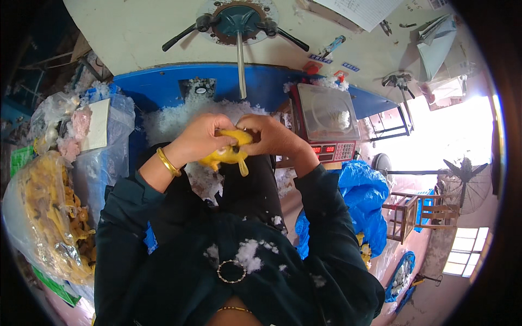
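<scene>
Over my lap I hold a small yellow plush toy point(227, 156) with dark spots and a strap-like yellow piece hanging from it. My left hand point(204, 137), with a gold bangle at the wrist, is closed on its left side, thumb across the top. On the other side my right hand point(272, 136) pinches the toy's upper edge with bent fingers. What lies between those right fingertips is too small to make out. A metal nozzle tube point(241, 65) points toward me just beyond my hands. White stuffing fluff point(168, 125) lies heaped behind and below them.
A digital scale point(329, 117) with a red front stands at right. At left sits a clear bag of yellow plush pieces point(49, 206). A blue plastic bag point(361, 190) is beside my right arm. Two black-handled levers flank the nozzle's mount point(236, 22) on the pale machine panel.
</scene>
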Tool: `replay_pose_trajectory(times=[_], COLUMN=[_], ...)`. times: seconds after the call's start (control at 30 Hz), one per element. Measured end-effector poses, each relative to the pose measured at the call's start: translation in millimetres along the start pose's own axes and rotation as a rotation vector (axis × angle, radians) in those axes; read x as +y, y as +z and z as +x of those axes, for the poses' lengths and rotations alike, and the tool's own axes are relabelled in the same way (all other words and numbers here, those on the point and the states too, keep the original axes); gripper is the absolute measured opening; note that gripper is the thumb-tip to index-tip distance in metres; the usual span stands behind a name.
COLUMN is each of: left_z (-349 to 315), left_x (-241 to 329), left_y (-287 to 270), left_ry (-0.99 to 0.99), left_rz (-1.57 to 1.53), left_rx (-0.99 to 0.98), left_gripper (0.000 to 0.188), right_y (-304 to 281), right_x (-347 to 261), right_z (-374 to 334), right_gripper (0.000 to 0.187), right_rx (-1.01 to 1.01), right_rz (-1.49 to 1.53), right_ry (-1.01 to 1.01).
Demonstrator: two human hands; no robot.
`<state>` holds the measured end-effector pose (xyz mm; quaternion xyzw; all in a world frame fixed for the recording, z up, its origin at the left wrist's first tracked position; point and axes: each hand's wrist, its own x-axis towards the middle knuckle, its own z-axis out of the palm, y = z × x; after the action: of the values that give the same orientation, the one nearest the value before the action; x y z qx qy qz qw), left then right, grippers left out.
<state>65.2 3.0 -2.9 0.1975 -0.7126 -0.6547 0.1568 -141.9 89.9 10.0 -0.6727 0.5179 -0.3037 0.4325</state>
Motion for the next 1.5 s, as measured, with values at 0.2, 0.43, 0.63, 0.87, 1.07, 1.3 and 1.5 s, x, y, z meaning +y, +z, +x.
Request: replay_pose_trajectory(times=[0.2, 0.43, 0.63, 0.87, 1.07, 1.3, 1.5], left_z=[-6.3, 4.3, 15.6, 29.7, 34.8, 45.9, 41.2], left_x=[12.8, 14.4, 30.4, 14.0, 19.0, 30.8, 20.6], left_y=[1.9, 2.6, -2.0, -0.5, 0.3, -17.6, -9.4], left_ry=[-0.072, -0.039, 0.181, 0.151, 0.239, 0.572, 0.518], left_rz=[-0.288, -0.322, 0.300, 0.241, 0.307, 0.775, 0.727], left_rx=[0.028, 0.035, 0.191, 0.497, 0.518, 0.409, 0.493], left_gripper=[0.018, 0.024, 0.017, 0.017, 0.020, 0.025, 0.025], right_y=[-8.7, -12.1, -19.8, -27.0, -43.9, -52.2, 36.2], right_x=[-3.7, -11.7, -15.7, -16.9, 10.3, 60.0, 36.6], right_z=[2.3, 8.0, 14.0, 38.9, 68.2, 100.3, 20.1], right_gripper=[0.029, 0.028, 0.026, 0.025, 0.019, 0.024, 0.018], right_rx=[0.081, 0.296, 0.475, 0.600, 0.569, 0.494, 1.132], right_rz=[-0.206, -0.226, -0.417, -0.491, -0.435, 0.012, -0.061], right_ry=[-0.147, -0.135, -0.086, -0.042, -0.104, -0.234, -0.138])
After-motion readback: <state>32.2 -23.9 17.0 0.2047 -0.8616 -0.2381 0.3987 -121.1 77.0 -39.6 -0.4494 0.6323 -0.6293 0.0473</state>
